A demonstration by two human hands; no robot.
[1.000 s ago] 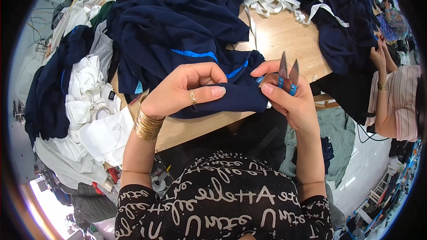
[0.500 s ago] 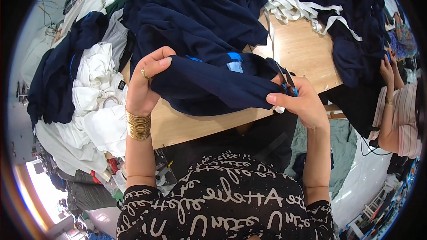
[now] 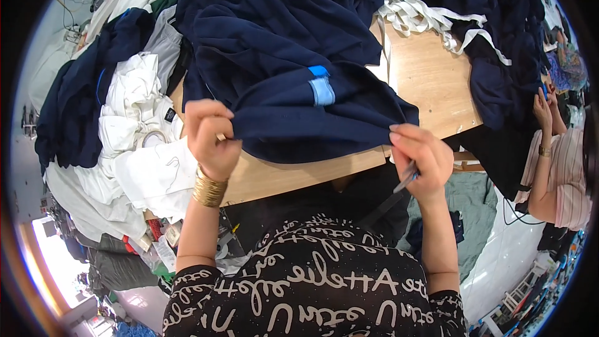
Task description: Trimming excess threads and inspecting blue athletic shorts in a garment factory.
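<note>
A navy garment [image 3: 312, 126] is stretched between my hands above the near edge of the table. My left hand [image 3: 214, 134], with gold bangles at the wrist, pinches one end of its edge. My right hand [image 3: 427, 155] pinches the other end between thumb and fingertips. Tucked in that same palm is a small pair of scissors [image 3: 408, 176], its blades pointing down toward me. Inside the garment's opening a light blue label [image 3: 322, 91] shows, with a bright blue tab [image 3: 319, 71] just above it.
White garments [image 3: 134, 106] and dark ones are heaped at left. A bundle of white tape [image 3: 412, 12] lies on the wooden table [image 3: 430, 81], beside more navy cloth [image 3: 493, 87]. At far right another person's hands [image 3: 546, 109] are at work.
My left hand has moved down and now pinches the edge with curled fingers. The scissor blades have swung from pointing up to pointing down. The garment's opening has turned, showing the label more fully.
</note>
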